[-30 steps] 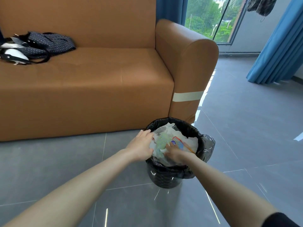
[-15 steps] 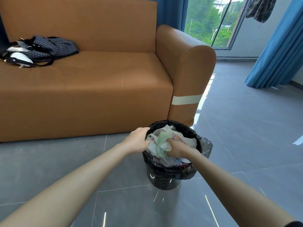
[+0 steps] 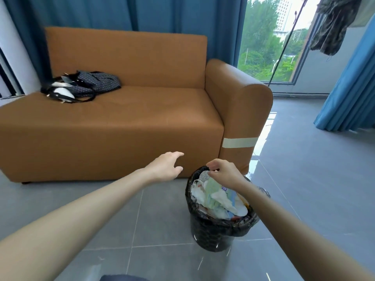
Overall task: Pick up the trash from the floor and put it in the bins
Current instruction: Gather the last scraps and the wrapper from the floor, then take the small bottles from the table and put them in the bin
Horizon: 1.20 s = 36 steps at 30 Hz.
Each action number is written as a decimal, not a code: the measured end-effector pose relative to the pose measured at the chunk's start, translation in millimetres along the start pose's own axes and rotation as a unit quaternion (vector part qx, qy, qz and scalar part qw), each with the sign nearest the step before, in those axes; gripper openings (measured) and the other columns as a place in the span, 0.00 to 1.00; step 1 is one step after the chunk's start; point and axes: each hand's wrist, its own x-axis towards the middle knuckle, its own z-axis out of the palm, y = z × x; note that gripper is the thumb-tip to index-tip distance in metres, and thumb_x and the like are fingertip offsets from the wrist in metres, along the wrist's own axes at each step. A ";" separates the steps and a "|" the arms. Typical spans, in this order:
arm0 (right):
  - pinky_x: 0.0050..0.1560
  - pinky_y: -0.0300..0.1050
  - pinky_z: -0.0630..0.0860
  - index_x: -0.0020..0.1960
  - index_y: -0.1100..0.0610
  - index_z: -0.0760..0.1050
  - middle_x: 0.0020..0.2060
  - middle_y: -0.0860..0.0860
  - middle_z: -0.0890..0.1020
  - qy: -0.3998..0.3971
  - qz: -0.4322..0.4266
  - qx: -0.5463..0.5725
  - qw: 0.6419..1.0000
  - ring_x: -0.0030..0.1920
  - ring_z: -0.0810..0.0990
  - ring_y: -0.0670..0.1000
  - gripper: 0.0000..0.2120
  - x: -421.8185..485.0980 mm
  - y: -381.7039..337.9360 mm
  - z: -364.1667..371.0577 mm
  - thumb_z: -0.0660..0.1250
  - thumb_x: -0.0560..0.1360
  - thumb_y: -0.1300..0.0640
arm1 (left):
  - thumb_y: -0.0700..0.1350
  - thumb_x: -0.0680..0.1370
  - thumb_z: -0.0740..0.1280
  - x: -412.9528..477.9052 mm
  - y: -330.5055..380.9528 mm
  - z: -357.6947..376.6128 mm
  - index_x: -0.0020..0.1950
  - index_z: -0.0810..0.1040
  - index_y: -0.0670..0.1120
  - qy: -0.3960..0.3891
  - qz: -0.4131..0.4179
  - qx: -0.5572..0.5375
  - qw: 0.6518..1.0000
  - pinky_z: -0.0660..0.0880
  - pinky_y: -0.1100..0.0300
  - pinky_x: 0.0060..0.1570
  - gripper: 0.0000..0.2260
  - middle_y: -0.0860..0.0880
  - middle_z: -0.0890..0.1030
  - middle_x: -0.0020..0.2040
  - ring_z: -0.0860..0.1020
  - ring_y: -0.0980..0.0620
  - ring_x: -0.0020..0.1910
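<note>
Bin (image 3: 213, 236): black, mesh-sided, with a black liner (image 3: 239, 224). It stands on the floor (image 3: 162, 220) just before the armrest corner of the sofa (image 3: 121, 128).
Trash (image 3: 215, 197): crumpled white and pale green paper and wrappers, heaped to the bin's rim. None shows on the floor here.
Left hand (image 3: 164, 167): fingers spread, holding nothing, above the floor beside the bin's left edge.
Right hand (image 3: 225, 173): over the bin's far rim, fingers loosely curled. Whether they pinch the liner's edge cannot be told.
Step in hand: likely settling the load. Press the heap flat at the centre and keep the liner folded over the rim, so nothing spills back.
Writing: a round foil lid (image 3: 204, 176) carries fine print, too small to read. A blue mark on one wrapper is also illegible, and no brand can be made out.
</note>
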 end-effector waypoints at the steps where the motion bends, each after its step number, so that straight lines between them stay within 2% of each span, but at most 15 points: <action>1: 0.49 0.44 0.79 0.64 0.51 0.73 0.60 0.48 0.78 0.006 -0.007 0.020 1.000 0.51 0.81 0.50 0.14 1.2 -10.9 2.9 0.62 0.78 0.53 | 0.46 0.80 0.59 -2.8 -6.1 -7.0 0.75 0.59 0.50 0.011 -0.005 -0.008 1.000 0.63 0.56 0.68 0.23 0.47 0.64 0.74 0.66 0.49 0.70; 3: 0.42 0.40 0.78 0.62 0.50 0.75 0.57 0.47 0.79 0.018 -0.020 0.051 0.998 0.47 0.82 0.51 0.13 6.0 -31.8 13.4 0.62 0.78 0.54 | 0.46 0.80 0.59 -7.7 -20.7 -18.6 0.75 0.60 0.50 0.035 -0.015 -0.036 0.999 0.64 0.58 0.65 0.23 0.48 0.66 0.73 0.69 0.49 0.67; 4: 0.41 0.41 0.79 0.61 0.49 0.75 0.56 0.47 0.80 0.031 -0.023 0.065 0.997 0.47 0.81 0.51 0.12 7.5 -40.2 17.4 0.62 0.78 0.55 | 0.46 0.80 0.59 -9.4 -25.6 -22.0 0.75 0.61 0.50 0.049 -0.019 -0.054 0.997 0.64 0.60 0.64 0.22 0.49 0.67 0.72 0.70 0.49 0.66; 6: 0.47 0.45 0.78 0.59 0.49 0.76 0.55 0.47 0.81 0.049 -0.028 0.087 0.995 0.50 0.80 0.50 0.12 17.0 -59.2 32.9 0.61 0.77 0.56 | 0.46 0.80 0.60 -11.8 -45.6 -26.8 0.74 0.63 0.51 0.078 -0.031 -0.096 0.992 0.64 0.63 0.59 0.22 0.50 0.69 0.71 0.72 0.50 0.64; 8: 0.50 0.45 0.77 0.59 0.50 0.77 0.54 0.47 0.81 0.044 -0.022 0.105 0.993 0.50 0.80 0.51 0.13 27.7 -75.8 56.5 0.61 0.77 0.57 | 0.46 0.80 0.60 -14.5 -74.1 -24.2 0.73 0.64 0.51 0.098 -0.050 -0.141 0.984 0.65 0.64 0.59 0.21 0.51 0.70 0.70 0.72 0.51 0.64; 13: 0.50 0.37 0.71 0.59 0.51 0.77 0.55 0.47 0.81 0.004 -0.018 0.125 0.992 0.51 0.80 0.49 0.13 71.0 -97.1 124.7 0.63 0.76 0.59 | 0.46 0.79 0.62 -0.5 -163.6 -9.7 0.72 0.66 0.52 0.116 -0.113 -0.225 0.961 0.69 0.58 0.64 0.21 0.51 0.72 0.68 0.72 0.52 0.64; 18: 0.53 0.38 0.71 0.62 0.53 0.76 0.59 0.49 0.79 -0.060 0.009 0.105 0.993 0.54 0.79 0.50 0.14 111.5 -116.3 154.0 0.63 0.77 0.59 | 0.46 0.79 0.63 26.6 -222.9 -13.6 0.72 0.67 0.50 0.095 -0.196 -0.279 0.935 0.67 0.59 0.64 0.21 0.49 0.71 0.68 0.69 0.52 0.67; 20: 0.51 0.38 0.70 0.62 0.52 0.75 0.60 0.48 0.78 -0.086 0.025 0.106 0.990 0.54 0.78 0.49 0.14 120.9 -132.8 151.3 0.63 0.77 0.59 | 0.46 0.79 0.62 32.0 -229.5 -28.3 0.72 0.66 0.50 0.080 -0.223 -0.306 0.922 0.67 0.59 0.64 0.21 0.48 0.71 0.69 0.69 0.52 0.67; 27: 0.41 0.35 0.70 0.62 0.52 0.75 0.60 0.48 0.78 -0.142 0.047 0.110 0.983 0.54 0.79 0.49 0.14 135.0 -228.2 65.8 0.63 0.77 0.59 | 0.45 0.79 0.61 33.2 -191.2 -147.7 0.72 0.66 0.51 0.051 -0.262 -0.341 0.901 0.66 0.63 0.58 0.21 0.49 0.70 0.70 0.71 0.52 0.66; 29: 0.41 0.34 0.70 0.62 0.51 0.75 0.60 0.47 0.77 -0.156 0.047 0.105 0.981 0.54 0.78 0.48 0.14 133.3 -261.5 25.1 0.63 0.77 0.59 | 0.45 0.79 0.61 28.0 -168.7 -196.3 0.72 0.66 0.51 0.047 -0.264 -0.349 0.898 0.67 0.62 0.56 0.20 0.49 0.70 0.70 0.73 0.52 0.64; 32: 0.46 0.37 0.70 0.62 0.51 0.74 0.60 0.46 0.77 -0.162 0.048 0.107 0.980 0.52 0.78 0.48 0.14 128.4 -315.1 -47.0 0.63 0.78 0.59 | 0.44 0.79 0.61 15.5 -129.0 -276.2 0.72 0.66 0.51 0.055 -0.264 -0.358 0.894 0.68 0.62 0.58 0.20 0.49 0.71 0.69 0.73 0.54 0.61; 36: 0.41 0.36 0.71 0.62 0.51 0.75 0.59 0.46 0.79 -0.158 0.049 0.123 0.979 0.53 0.78 0.48 0.14 111.7 -385.9 -148.7 0.62 0.78 0.59 | 0.44 0.79 0.62 -13.2 -64.3 -381.9 0.71 0.67 0.51 0.061 -0.263 -0.374 0.887 0.68 0.61 0.60 0.20 0.49 0.73 0.68 0.73 0.54 0.63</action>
